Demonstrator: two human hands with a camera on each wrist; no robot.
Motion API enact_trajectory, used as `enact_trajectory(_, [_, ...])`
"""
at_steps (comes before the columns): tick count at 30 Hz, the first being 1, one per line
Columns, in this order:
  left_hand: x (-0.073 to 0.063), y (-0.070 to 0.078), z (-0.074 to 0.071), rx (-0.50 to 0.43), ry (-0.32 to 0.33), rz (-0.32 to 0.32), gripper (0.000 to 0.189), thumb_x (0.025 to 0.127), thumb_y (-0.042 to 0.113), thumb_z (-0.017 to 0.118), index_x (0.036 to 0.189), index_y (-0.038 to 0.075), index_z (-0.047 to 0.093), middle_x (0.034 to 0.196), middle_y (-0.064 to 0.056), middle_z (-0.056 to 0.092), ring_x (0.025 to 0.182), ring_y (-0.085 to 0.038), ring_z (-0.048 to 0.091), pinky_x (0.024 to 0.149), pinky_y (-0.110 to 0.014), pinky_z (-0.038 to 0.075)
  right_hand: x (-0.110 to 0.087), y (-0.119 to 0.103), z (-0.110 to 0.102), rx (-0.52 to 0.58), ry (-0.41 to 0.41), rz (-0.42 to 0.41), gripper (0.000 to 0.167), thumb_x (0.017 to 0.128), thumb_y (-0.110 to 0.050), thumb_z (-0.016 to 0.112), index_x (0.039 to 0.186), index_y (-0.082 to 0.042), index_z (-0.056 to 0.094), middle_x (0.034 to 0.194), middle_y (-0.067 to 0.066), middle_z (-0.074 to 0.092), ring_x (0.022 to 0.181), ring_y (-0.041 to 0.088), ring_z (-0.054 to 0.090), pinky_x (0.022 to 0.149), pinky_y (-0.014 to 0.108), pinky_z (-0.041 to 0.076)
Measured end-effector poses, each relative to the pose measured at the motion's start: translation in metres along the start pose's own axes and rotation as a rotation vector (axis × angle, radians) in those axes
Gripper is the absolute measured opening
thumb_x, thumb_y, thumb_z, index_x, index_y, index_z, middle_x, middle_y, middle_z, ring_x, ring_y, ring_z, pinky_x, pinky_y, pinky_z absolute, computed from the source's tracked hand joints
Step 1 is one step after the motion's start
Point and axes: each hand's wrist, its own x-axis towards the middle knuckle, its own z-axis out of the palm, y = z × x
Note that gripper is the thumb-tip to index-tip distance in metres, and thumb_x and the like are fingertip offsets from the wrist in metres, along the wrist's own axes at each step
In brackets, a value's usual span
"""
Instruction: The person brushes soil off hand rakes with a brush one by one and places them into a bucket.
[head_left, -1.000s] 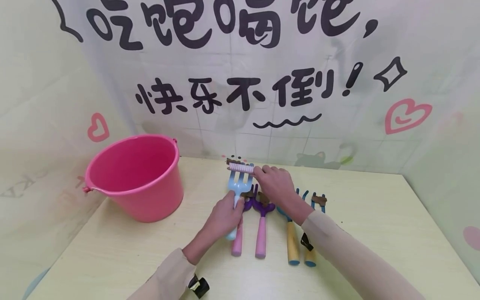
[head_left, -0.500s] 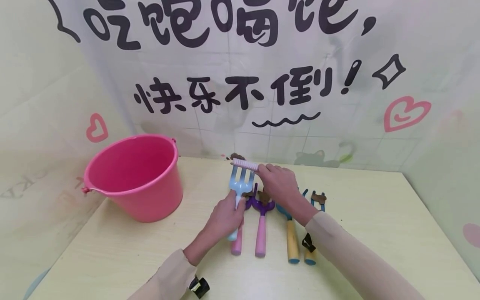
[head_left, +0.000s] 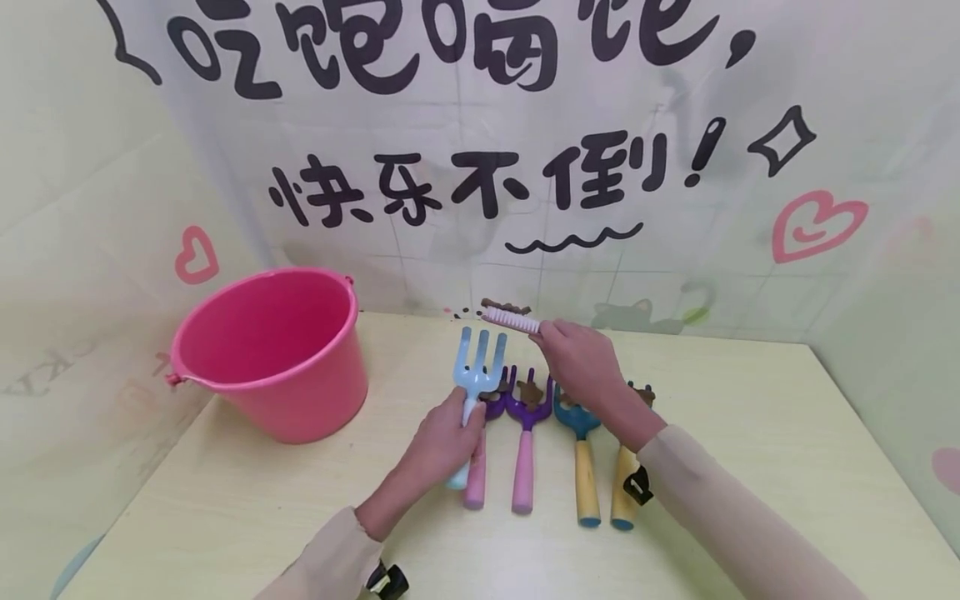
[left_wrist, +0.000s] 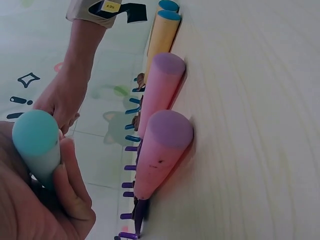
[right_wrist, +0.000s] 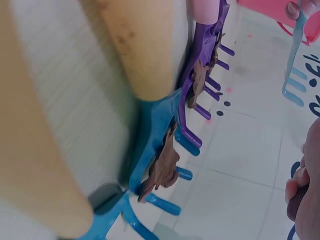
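Observation:
My left hand point(head_left: 442, 437) grips a light blue hand fork point(head_left: 477, 379) by its handle, tines pointing up and away. The fork's tines look bare of brown clumps. In my right hand point(head_left: 581, 358) is a small scrubbing brush point(head_left: 513, 320) with pale bristles, held up and to the right of the tines, apart from them. A brown clump point(head_left: 501, 304) shows along the brush's far edge. In the left wrist view the handle end point(left_wrist: 35, 132) sits between thumb and fingers. The right wrist view catches only part of the right hand point(right_wrist: 307, 190), with a dark handle end.
Two purple forks with pink handles point(head_left: 523, 471) and two blue forks with yellow handles point(head_left: 587, 483) lie side by side on the table point(head_left: 750, 467). Brown clumps point(right_wrist: 162, 170) are caught among their tines. A pink bucket point(head_left: 330, 392) stands at left, before a printed wall sheet.
The brush was across the fork's tips; my right hand has drawn it right and up, off the tines, the brown clump moving with it. The fork stays nearly in place.

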Motion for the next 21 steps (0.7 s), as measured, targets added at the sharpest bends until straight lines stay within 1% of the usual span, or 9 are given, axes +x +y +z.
enact_trajectory(2, [-0.001, -0.002, -0.004, -0.005, -0.005, -0.010, 0.023, 0.106, 0.018, 0.051, 0.114, -0.004, 0.053, 0.072, -0.007, 0.056, 0.053, -0.015, 0.054, 0.046, -0.032, 0.049, -0.003, 0.004, -0.002, 0.015, -0.013, 0.011, 0.019, 0.102, -0.021, 0.064, 0.092, -0.007, 0.056, 0.067, -0.001, 0.046, 0.052, 0.015, 0.039, 0.041, 0.029, 0.036])
enact_trajectory(5, [0.001, -0.008, -0.012, -0.027, -0.010, -0.024, 0.018, 0.106, 0.017, 0.052, 0.108, -0.001, 0.054, 0.070, -0.008, 0.058, 0.053, -0.016, 0.056, 0.047, -0.033, 0.050, -0.009, 0.010, -0.008, 0.044, -0.033, 0.052, 0.020, 0.102, -0.022, 0.063, 0.090, -0.008, 0.055, 0.065, -0.002, 0.043, 0.050, 0.015, 0.038, 0.039, 0.031, 0.036])
enact_trajectory(7, [0.002, -0.011, -0.017, -0.038, -0.009, -0.045, 0.015, 0.106, 0.015, 0.052, 0.105, 0.000, 0.053, 0.069, -0.010, 0.060, 0.052, -0.017, 0.058, 0.048, -0.033, 0.050, -0.014, 0.016, -0.012, 0.054, -0.045, 0.078, 0.021, 0.103, -0.023, 0.063, 0.091, -0.008, 0.054, 0.064, -0.002, 0.042, 0.049, 0.015, 0.038, 0.039, 0.032, 0.035])
enact_trajectory(10, [0.004, -0.016, -0.025, -0.028, 0.011, -0.082, 0.015, 0.106, 0.016, 0.052, 0.105, 0.001, 0.053, 0.068, -0.009, 0.061, 0.053, -0.017, 0.059, 0.050, -0.032, 0.049, -0.020, 0.023, -0.017, 0.076, -0.041, 0.094, 0.020, 0.101, -0.023, 0.064, 0.091, -0.007, 0.056, 0.065, -0.001, 0.045, 0.050, 0.016, 0.041, 0.040, 0.032, 0.037])
enact_trajectory(13, [0.005, -0.022, -0.031, -0.009, 0.035, -0.097, 0.016, 0.105, 0.017, 0.053, 0.104, 0.001, 0.054, 0.067, -0.007, 0.060, 0.053, -0.018, 0.059, 0.051, -0.032, 0.048, -0.026, 0.029, -0.020, 0.105, -0.048, 0.118, 0.020, 0.101, -0.023, 0.064, 0.090, -0.008, 0.057, 0.064, -0.001, 0.048, 0.050, 0.016, 0.043, 0.041, 0.032, 0.039])
enact_trajectory(18, [0.006, -0.028, -0.036, 0.013, 0.059, -0.095, 0.017, 0.104, 0.018, 0.056, 0.097, 0.003, 0.054, 0.066, -0.005, 0.060, 0.053, -0.018, 0.060, 0.052, -0.032, 0.049, -0.033, 0.036, -0.023, 0.146, -0.085, 0.180, 0.022, 0.101, -0.026, 0.065, 0.090, -0.006, 0.060, 0.064, -0.002, 0.050, 0.052, 0.016, 0.045, 0.044, 0.032, 0.040])
enact_trajectory(21, [0.006, -0.029, -0.036, 0.033, 0.065, -0.104, 0.017, 0.104, 0.018, 0.056, 0.096, 0.003, 0.054, 0.067, -0.005, 0.060, 0.053, -0.017, 0.060, 0.052, -0.032, 0.049, -0.037, 0.039, -0.025, 0.153, -0.090, 0.194, 0.023, 0.101, -0.026, 0.065, 0.092, -0.005, 0.060, 0.064, -0.001, 0.050, 0.051, 0.016, 0.045, 0.045, 0.031, 0.039])
